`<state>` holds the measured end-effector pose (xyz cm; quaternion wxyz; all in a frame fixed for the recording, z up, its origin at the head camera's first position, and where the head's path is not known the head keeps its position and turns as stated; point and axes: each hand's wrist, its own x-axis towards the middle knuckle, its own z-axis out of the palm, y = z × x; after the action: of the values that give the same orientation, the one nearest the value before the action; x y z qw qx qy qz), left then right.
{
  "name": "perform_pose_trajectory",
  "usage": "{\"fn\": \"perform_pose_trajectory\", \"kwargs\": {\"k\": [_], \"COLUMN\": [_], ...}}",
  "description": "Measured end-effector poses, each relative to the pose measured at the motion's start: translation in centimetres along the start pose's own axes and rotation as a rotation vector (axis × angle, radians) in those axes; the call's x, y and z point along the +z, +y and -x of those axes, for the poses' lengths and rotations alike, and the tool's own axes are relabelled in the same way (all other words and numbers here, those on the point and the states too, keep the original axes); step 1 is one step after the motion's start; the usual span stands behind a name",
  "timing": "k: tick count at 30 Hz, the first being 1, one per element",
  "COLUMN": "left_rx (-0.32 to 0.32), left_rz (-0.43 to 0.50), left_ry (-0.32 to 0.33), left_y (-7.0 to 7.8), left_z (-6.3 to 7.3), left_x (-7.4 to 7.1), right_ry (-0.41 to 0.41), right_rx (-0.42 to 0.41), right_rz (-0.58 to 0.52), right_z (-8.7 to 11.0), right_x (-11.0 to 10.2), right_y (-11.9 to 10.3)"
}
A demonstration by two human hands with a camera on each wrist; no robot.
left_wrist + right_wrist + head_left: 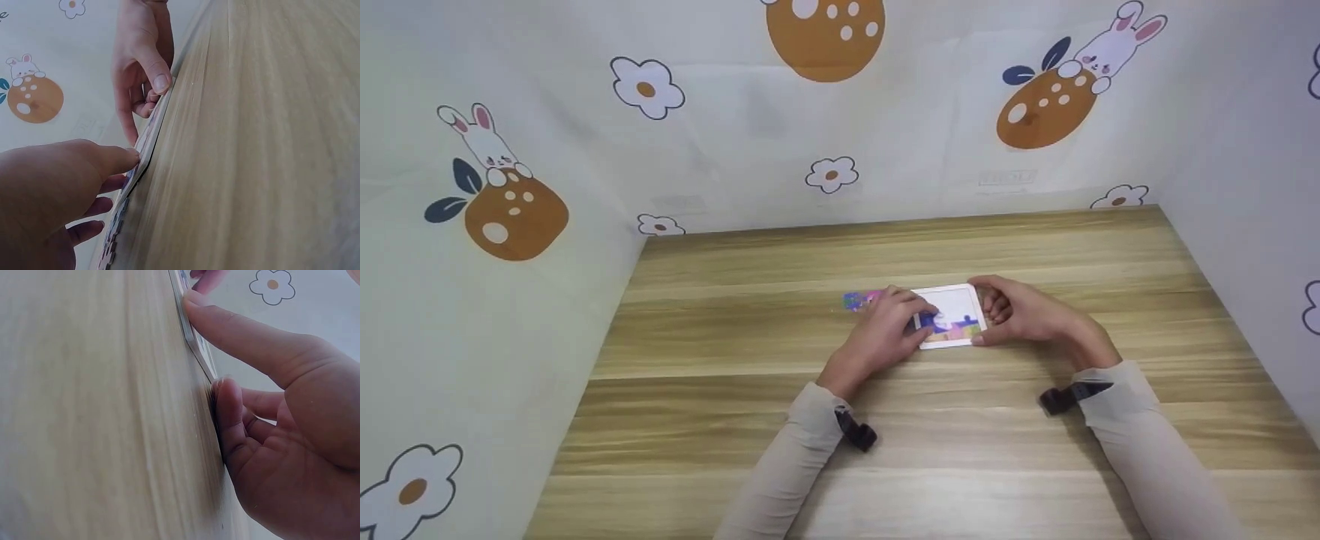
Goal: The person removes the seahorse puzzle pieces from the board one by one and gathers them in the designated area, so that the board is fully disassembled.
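Observation:
A small jigsaw puzzle board (pixel 949 291) with a white frame lies on the wooden table, part of its blue, pink and yellow picture showing. My right hand (pixel 1024 311) holds its right end, thumb at the near corner and index finger at the far corner, the other fingers curled in between. Over the board's left end lies my left hand (pixel 887 328), its thumb and index finger touching the picture side. In the left wrist view the left thumb (pixel 121 159) rests on the board's upper face. Colourful puzzle pieces (pixel 853 301) lie just left of the board, partly hidden by the left hand.
The wood-grain table (pixel 720 420) is bordered at the back and sides by pale cloth walls (pixel 735 112) printed with rabbits, oranges and flowers. Black wrist cameras (pixel 856 431) are strapped over both light sleeves (pixel 1155 442).

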<state>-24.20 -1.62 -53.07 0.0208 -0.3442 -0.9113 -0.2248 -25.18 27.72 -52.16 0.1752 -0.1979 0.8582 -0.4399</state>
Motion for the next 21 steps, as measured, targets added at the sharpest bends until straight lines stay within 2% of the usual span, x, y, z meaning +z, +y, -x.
{"fn": "perform_pose_trajectory", "kwargs": {"k": [8,15,21], "left_rx": [0.031,0.015,0.035], "left_rz": [0.046,0.119,0.171], "left_ry": [0.033,0.045,0.057], "left_y": [-0.18,-0.13,-0.16], "left_z": [-0.09,-0.1,-0.12], "left_x": [0.37,0.45,0.45], "right_ry": [0.008,0.01,0.01], "right_rx": [-0.019,-0.028,-0.02], "right_rz": [-0.004,0.002,-0.003], "right_z": [-0.01,-0.06,-0.08], "right_x": [0.02,0.05,0.07], "right_y": [-0.05,-0.06,-0.04]}}
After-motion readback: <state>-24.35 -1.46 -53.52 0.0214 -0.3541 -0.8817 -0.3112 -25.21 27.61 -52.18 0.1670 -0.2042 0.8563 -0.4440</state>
